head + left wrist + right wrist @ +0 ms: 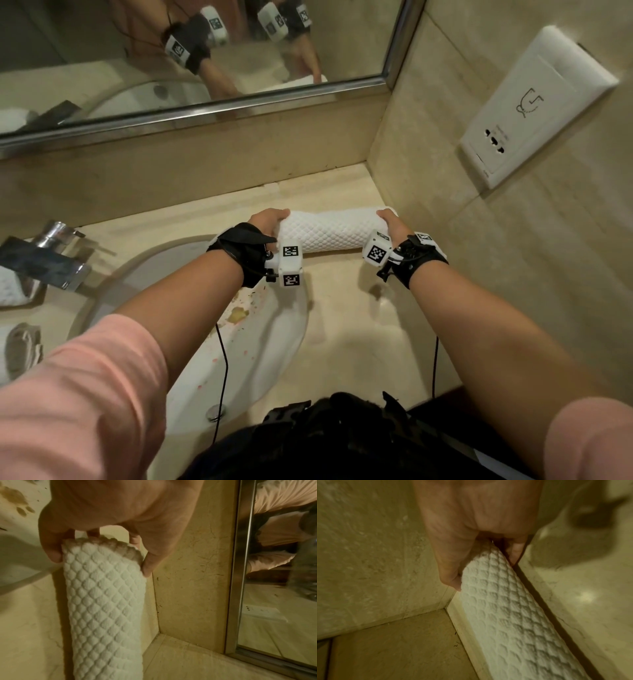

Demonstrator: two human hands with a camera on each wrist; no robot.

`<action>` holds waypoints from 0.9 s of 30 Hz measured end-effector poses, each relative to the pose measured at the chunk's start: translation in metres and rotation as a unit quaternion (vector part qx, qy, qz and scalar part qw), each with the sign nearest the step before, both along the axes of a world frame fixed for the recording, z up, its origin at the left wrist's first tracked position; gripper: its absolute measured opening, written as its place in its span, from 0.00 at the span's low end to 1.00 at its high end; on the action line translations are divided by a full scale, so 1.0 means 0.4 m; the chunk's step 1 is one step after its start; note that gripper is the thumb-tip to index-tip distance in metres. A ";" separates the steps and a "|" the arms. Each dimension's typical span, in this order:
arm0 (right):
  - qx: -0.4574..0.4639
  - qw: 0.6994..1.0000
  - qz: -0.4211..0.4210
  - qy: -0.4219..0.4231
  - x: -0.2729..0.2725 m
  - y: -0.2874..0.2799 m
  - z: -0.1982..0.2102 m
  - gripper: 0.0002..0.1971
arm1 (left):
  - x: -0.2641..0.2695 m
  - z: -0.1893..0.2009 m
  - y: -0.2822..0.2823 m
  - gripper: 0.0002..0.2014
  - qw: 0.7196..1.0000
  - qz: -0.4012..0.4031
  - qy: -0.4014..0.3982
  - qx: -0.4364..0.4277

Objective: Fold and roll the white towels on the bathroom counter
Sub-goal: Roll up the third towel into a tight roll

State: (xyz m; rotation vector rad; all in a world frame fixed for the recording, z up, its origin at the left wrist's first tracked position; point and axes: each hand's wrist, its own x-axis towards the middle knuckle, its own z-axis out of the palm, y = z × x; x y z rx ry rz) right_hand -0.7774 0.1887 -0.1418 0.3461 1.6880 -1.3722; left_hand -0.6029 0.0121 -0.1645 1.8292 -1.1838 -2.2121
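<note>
both ends of a rolled white towel gripped, one hand at each. left hand cupped round the left end, thumb along the near side and a fingertip pressed into the far side, other fingers tucked over the end face. right hand wrapped on the right end, thumb on one flank and a finger on the other, pinching the roll between them. black straps and white marker cubes worn on both wrists.

roll lying flat on the beige counter, stretched straight between the two hands, quilted diamond texture outward, tightly wound. just behind the grip, the raised back ledge and the mirror with its metal frame, showing both hands reflected. right end of the roll close against the side wall, in the corner; contact with the wall not clear. higher on that wall, a white socket plate.

left of and nearer than the grip, the white sink basin, stained near its rim. farther left, the chrome tap, and beyond it another white towel at the frame edge. pink sleeves on both arms, cables trailing from the wrists.
</note>
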 end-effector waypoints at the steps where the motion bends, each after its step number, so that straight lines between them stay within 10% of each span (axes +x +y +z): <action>1: -0.003 1.000 -0.005 -0.004 0.006 0.003 0.005 0.12 | -0.002 -0.076 -0.031 0.30 1.000 -0.002 -0.003 -0.004; 4: -0.017 1.000 -0.001 -0.009 0.023 0.012 0.024 0.11 | 0.007 -0.152 -0.053 0.33 1.000 0.006 -0.001 0.008; 12: -0.056 0.997 0.041 -0.017 0.051 0.052 0.072 0.10 | 0.092 0.131 0.102 0.09 0.996 0.068 0.060 0.004; 27: -0.097 0.978 0.176 -0.061 0.250 0.066 0.139 0.15 | 0.382 0.199 0.213 0.12 0.971 0.181 0.156 -0.029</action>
